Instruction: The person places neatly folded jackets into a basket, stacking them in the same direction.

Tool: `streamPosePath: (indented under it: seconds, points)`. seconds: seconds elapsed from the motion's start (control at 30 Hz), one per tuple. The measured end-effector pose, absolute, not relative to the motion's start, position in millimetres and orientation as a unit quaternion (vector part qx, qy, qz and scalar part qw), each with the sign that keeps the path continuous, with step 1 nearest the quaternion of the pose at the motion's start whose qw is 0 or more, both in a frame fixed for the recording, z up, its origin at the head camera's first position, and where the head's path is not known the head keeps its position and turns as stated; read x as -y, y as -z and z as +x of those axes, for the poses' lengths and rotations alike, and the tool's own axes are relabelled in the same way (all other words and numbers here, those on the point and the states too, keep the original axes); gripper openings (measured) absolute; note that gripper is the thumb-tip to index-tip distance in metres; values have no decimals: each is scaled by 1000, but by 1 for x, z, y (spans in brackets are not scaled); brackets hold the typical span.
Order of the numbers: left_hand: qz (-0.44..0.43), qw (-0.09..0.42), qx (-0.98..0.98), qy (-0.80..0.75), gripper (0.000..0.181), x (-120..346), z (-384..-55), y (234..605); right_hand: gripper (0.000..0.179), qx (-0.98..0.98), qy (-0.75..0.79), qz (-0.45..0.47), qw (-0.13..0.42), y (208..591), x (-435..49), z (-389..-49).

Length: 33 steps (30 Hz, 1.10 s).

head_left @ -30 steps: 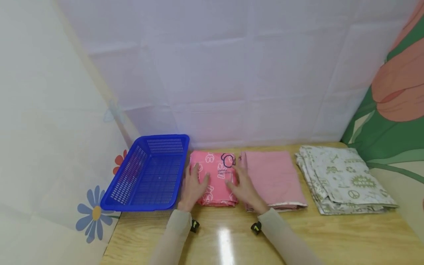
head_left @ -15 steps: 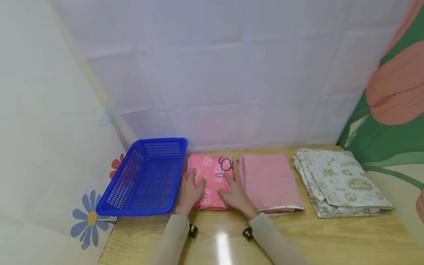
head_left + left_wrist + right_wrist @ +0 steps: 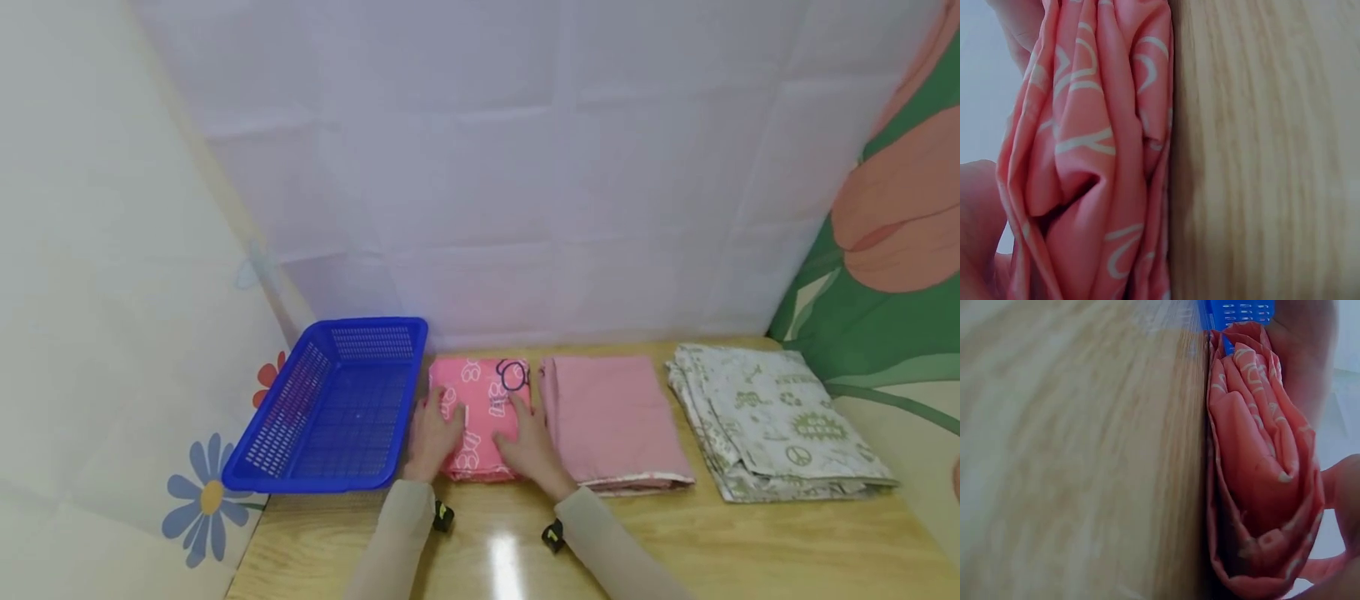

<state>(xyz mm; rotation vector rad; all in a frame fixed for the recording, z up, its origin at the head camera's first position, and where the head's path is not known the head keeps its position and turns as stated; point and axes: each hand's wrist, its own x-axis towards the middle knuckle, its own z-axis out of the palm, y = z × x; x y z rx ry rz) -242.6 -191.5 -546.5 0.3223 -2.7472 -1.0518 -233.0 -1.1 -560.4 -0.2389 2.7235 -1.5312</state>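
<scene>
A folded bright pink cloth [image 3: 487, 417] with white outlined figures and a dark round motif lies on the wooden table. My left hand [image 3: 433, 440] is at its left side, thumb over the top. At the opposite side is my right hand [image 3: 531, 450], thumb and index finger spread over the upper face and other fingers along the edge. Both hands have loosely straight fingers. In the left wrist view, the layered folds of the pink cloth [image 3: 1085, 144] face me, flat against the wood. The right wrist view shows its rolled end [image 3: 1260, 462] with fingers [image 3: 1338, 487] beside it.
A blue plastic basket [image 3: 352, 417] stands directly left of the left hand. Right of the hands lie a folded plain dusty-pink cloth [image 3: 611, 421] and a folded white cloth with green print [image 3: 780, 425]. A white sheet [image 3: 480, 167] hangs behind the table [image 3: 480, 533].
Over the last second my right hand has slid left and nearer, bringing its thumb onto the cloth's near part. The left hand stays at its side. The camera view has shifted slightly.
</scene>
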Motion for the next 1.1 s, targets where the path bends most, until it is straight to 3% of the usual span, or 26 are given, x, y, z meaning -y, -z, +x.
streamPosePath:
  seconds: [0.43,0.8,1.1]
  points:
    - [104,97,919,367,52,192,-246,547,86,-861,504,-65,-26,557,3,-229]
    - [91,64,918,381,56,193,-247,540,86,-852,514,-72,-64,562,1,-233]
    - [112,15,911,396,69,189,-245,530,89,-846,530,-54,-39,558,2,-232]
